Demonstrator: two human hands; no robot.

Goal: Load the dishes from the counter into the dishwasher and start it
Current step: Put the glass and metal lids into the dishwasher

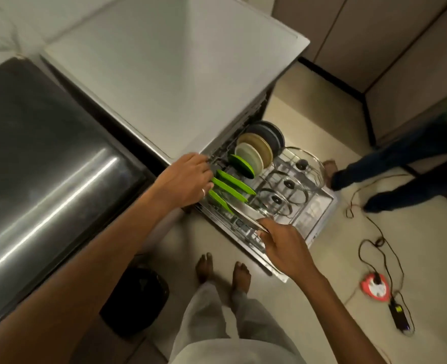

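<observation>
The dishwasher's lower rack (319, 206) is pulled out over the open door. Upright in it stand dark plates (271, 134), a tan plate (259, 148), a white plate (250, 157), a round green plate (240, 165) and flat green plates (232, 183). Glass lids (288, 183) with black knobs fill the right half. My left hand (184, 181) reaches into the rack's left side, fingers on the green plates. At the rack's front, a steel plate (246, 218) is pinched by its edge in my right hand (282, 245).
A steel counter (41, 164) lies at the left, beside the white countertop (169, 74) above the dishwasher. A black bin (135, 300) stands below by my bare feet (222, 269). Another person's legs (401, 177) stand at the right. Cables and a red extension reel (376, 286) lie on the floor.
</observation>
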